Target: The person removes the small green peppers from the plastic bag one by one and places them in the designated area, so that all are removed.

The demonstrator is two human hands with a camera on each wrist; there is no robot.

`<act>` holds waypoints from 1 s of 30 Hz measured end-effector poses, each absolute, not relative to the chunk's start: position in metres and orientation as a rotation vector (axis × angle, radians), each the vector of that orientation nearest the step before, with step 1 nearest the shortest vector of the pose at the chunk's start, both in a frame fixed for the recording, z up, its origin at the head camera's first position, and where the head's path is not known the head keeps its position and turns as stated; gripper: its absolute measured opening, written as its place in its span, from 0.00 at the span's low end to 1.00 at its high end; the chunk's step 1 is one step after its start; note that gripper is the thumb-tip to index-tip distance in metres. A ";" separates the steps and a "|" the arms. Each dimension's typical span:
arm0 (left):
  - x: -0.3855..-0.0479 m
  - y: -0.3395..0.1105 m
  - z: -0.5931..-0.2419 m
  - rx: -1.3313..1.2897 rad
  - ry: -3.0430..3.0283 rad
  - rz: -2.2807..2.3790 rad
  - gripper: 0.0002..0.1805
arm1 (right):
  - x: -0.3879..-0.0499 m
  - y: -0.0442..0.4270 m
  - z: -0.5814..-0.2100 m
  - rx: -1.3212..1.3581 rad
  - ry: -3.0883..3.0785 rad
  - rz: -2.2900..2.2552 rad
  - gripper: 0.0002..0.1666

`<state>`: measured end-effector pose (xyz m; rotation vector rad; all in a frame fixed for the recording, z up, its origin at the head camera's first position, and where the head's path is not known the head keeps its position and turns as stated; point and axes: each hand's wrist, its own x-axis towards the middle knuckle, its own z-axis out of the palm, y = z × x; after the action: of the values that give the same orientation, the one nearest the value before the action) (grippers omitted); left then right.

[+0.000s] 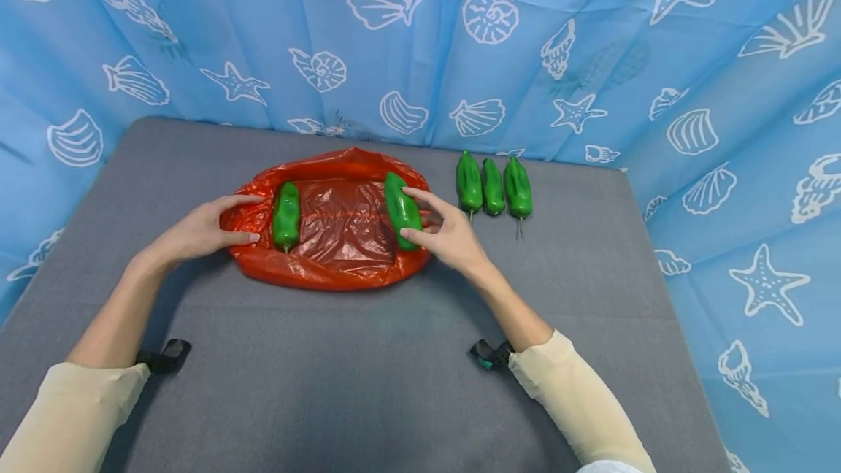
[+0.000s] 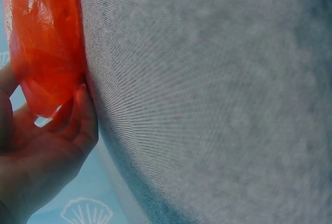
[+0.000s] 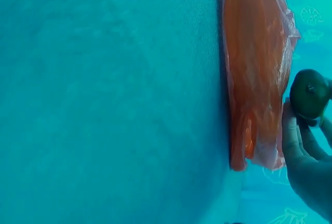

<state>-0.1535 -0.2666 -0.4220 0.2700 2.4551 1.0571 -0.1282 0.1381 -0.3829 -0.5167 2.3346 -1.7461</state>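
A red plastic bag (image 1: 342, 279) lies spread on the grey table with its mouth facing up. Inside its left end rests a green pepper (image 1: 286, 216). My right hand (image 1: 455, 237) pinches another green pepper (image 1: 401, 210) between thumb and fingers over the bag's right end; the right wrist view shows this pepper (image 3: 309, 93) end-on, above the bag's rim. At the opposite end, my left hand (image 1: 204, 228) grips the bag's edge, thumb on the near side and fingers on the far side. The left wrist view has those fingers curved around the red plastic (image 2: 49, 53).
Three more green peppers (image 1: 493, 187) lie in a row right of the bag, near the back of the grey table (image 1: 315, 378). A blue curtain (image 1: 434, 42) with white shell prints hangs behind the table and along its sides.
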 end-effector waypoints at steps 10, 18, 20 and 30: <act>-0.155 -0.267 -0.423 0.291 2.463 1.067 0.41 | -0.119 0.163 -0.385 -0.386 2.359 -1.708 0.39; -0.153 -0.268 -0.424 0.277 2.471 1.073 0.40 | -0.110 0.183 -0.388 -0.327 2.375 -1.715 0.39; -0.153 -0.268 -0.424 0.276 2.466 1.080 0.39 | -0.108 0.187 -0.389 -0.309 2.385 -1.710 0.39; -0.154 -0.266 -0.421 0.290 2.461 1.059 0.41 | -0.101 0.209 -0.401 -0.258 2.445 -1.715 0.37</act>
<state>-0.1537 -0.2658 -0.4213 0.2903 2.4607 1.0589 -0.1011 0.2092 -0.4005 -0.2582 2.4450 -1.7151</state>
